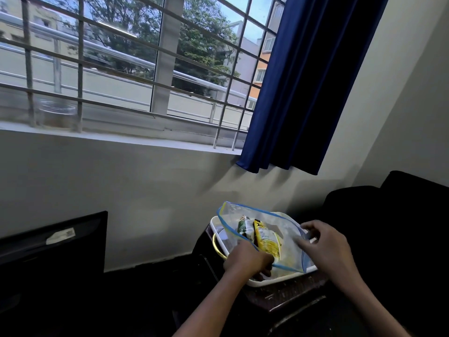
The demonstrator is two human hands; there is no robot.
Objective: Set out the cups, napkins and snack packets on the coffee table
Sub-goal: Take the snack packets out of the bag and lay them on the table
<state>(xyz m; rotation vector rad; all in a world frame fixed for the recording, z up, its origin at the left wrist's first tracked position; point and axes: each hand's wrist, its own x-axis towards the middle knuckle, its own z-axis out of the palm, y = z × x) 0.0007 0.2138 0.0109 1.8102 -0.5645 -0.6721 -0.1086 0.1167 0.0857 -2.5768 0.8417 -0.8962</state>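
Head view, looking down and forward in a dim room: a wide barred window (116,69) fills the upper left, with a dark blue curtain (303,81) hanging at its right edge and a pale wall below. At the bottom right stands a small dark coffee table (291,295), carrying a white tray (272,282) with a gold handle showing at its left end. Lying in the tray is a clear zip bag (279,224) with a blue seal strip, and inside it are two snack packets, a yellow packet (267,242) and a green packet (245,227) just beside it. The left hand (245,261) is curled closed on the bag's near edge, at the seal. The right hand (325,242) has its fingers bent onto the bag's right edge, apparently pinching the film, though the grip is partly hidden. The bag looks thin, soft and slippery, and would likely sag if lifted by one corner; the stiffer seal strip seems the surest hold. The packets appear light and crinkly, best taken by their crimped ends.
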